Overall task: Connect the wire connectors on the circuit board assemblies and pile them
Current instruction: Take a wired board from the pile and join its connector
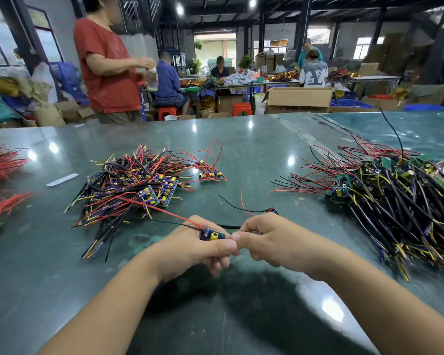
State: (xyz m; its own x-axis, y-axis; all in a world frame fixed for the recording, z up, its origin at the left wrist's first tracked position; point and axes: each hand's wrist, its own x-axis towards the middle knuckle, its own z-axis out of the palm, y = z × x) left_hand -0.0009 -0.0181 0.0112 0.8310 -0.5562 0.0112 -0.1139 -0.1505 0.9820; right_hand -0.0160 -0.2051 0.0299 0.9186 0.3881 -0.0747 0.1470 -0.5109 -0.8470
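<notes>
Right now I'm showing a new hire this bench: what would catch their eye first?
Probably the two tangled heaps of wired circuit boards: one left of centre, a darker, bigger one at the right edge. Then, front and centre, the left hand gripping a small circuit board while the right hand pinches its wire end.

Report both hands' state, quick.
Left hand: grips a circuit board assembly.
Right hand: pinches something at the board's edge; what exactly cannot be told.
</notes>
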